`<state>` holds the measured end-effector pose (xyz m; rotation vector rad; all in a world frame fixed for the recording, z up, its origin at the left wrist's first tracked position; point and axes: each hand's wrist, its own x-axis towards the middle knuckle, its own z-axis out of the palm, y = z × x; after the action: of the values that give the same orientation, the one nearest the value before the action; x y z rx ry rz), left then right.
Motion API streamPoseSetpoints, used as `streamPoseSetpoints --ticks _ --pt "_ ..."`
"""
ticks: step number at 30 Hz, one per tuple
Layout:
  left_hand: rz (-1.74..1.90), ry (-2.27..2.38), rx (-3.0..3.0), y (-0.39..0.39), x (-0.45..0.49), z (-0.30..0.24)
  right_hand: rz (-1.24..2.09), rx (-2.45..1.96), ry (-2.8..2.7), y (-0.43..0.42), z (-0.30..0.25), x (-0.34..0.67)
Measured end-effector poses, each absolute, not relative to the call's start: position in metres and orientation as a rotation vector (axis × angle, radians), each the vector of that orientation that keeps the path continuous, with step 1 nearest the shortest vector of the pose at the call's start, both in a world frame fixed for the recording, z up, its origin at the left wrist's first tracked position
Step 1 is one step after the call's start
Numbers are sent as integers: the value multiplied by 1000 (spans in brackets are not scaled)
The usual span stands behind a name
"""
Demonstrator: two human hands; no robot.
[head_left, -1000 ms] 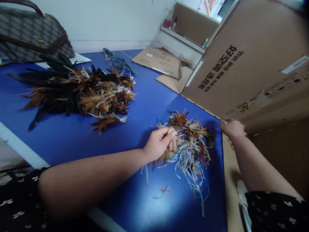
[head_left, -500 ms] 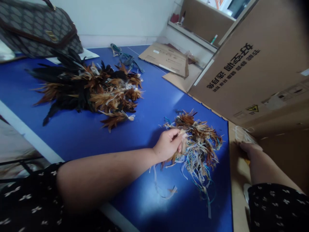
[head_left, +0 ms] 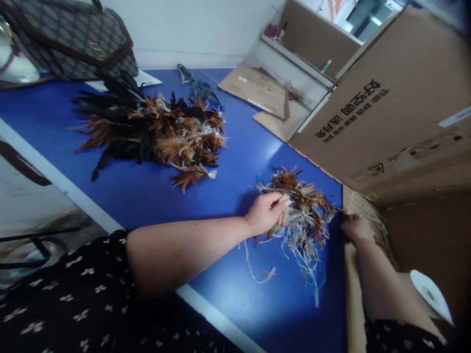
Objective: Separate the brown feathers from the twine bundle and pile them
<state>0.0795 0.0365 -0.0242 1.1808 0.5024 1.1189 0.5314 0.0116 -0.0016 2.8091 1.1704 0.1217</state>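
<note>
My left hand (head_left: 268, 213) is closed in a pinch on a small bunch of feathers (head_left: 284, 200), whose pale ends poke out past the fingertips. It sits over the left side of a loose pile of brown feathers (head_left: 307, 198) tangled with white and blue strings (head_left: 301, 235). Over the blue table's right edge, my right hand (head_left: 356, 228) has its fingers drawn together. A small dark tip shows at its fingertips, too blurred to name. Farther left on the table lies a larger heap of black and brown feather bunches (head_left: 158, 127), with one bunch (head_left: 193, 175) at its near side.
A big cardboard box (head_left: 401, 108) stands along the right, with white string (head_left: 368, 211) and a white roll (head_left: 430, 294) in it. A handbag (head_left: 81, 41), teal cords (head_left: 200, 86) and flat cardboard (head_left: 257, 90) lie along the back of the blue table (head_left: 235, 314).
My right hand has come left from the string inside the box to the table's edge. The left hand keeps its pinch over the pile. The whole view has shifted slightly.
</note>
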Motion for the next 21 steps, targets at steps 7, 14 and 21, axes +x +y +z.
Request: streamPoseSetpoints --ticks 7,14,21 --pt "1111 510 1211 38 76 -22 17 2782 1366 -55 -22 473" --pt "1108 533 1226 38 73 -21 39 2780 1583 -91 -13 453" --pt "1092 554 1202 36 73 -21 225 2954 1374 -84 1 497"
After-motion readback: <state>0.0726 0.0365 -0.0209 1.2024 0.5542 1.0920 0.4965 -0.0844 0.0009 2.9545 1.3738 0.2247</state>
